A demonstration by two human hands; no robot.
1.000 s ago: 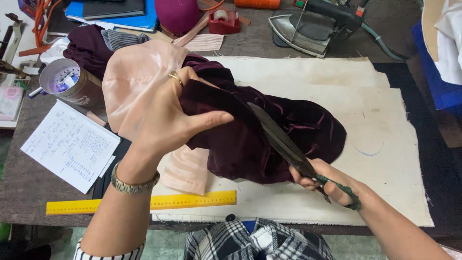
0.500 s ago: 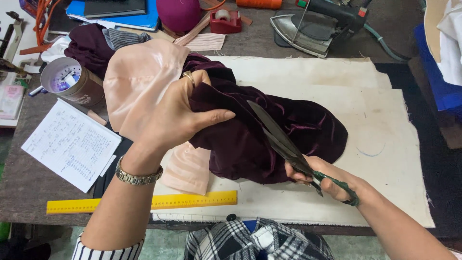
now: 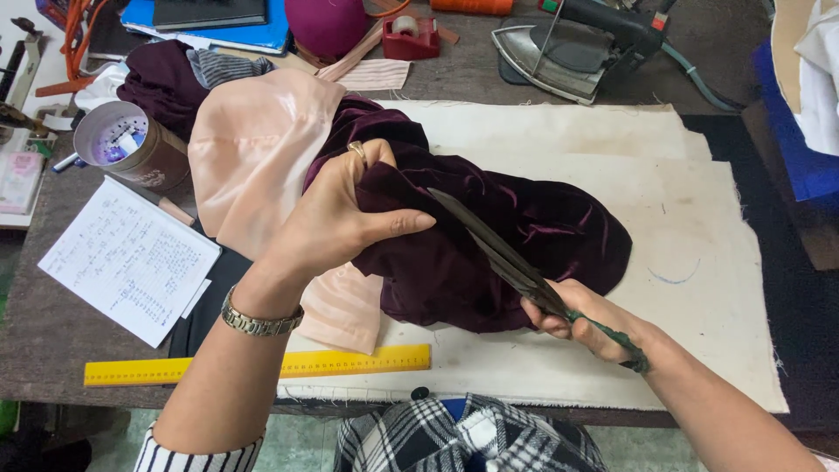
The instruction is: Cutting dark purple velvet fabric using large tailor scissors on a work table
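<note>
The velvet [image 3: 516, 253] lies on the cloth [image 3: 699, 288] spread over the table [image 3: 35, 332]. The left hand [image 3: 341, 218] grips the velvet's left end; the scissors [image 3: 507, 258], held by the right hand [image 3: 581, 319], cross over it. The lining [image 3: 253, 149] lies left of the velvet (partly under it). Further left sit the tin [image 3: 127, 144] and the notes [image 3: 127, 258]. The ruler [image 3: 253, 365] lies along the near edge; the iron [image 3: 577, 44] stands behind.
</note>
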